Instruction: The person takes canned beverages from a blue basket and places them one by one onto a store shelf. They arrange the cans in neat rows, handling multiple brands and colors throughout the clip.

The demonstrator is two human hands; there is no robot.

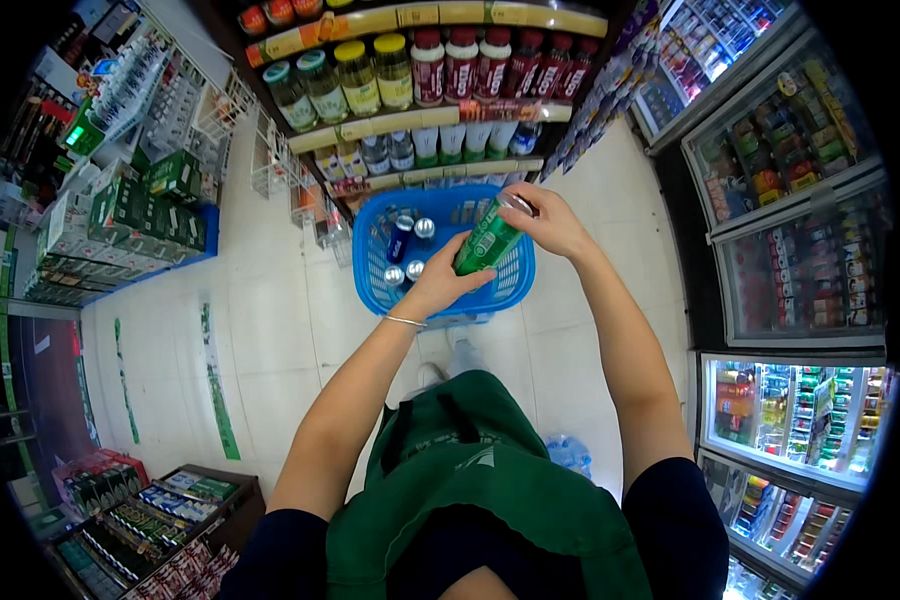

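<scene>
A green bottle or can (487, 241) with a printed label is held tilted between both hands. My left hand (450, 279) grips its lower end, and my right hand (544, 219) holds the other end by its clear top. Below them is a blue plastic basket (526, 289) with slotted walls. Inside it, toward the left, a dark blue can (400, 240) stands near a silver-topped container (424, 229). Closer to me in the basket are two more silver-topped containers, one (394, 276) left of the other (415, 270), partly hidden by my left hand.
Shelves (375, 124) with bottled drinks rise just beyond the basket. Glass-door coolers (795, 277) line the right side. Stacked cartons (120, 217) and wire racks (270, 161) stand at left, and a low display (157, 517) is at lower left. Wrapped bottles (568, 454) rest on the floor beside me.
</scene>
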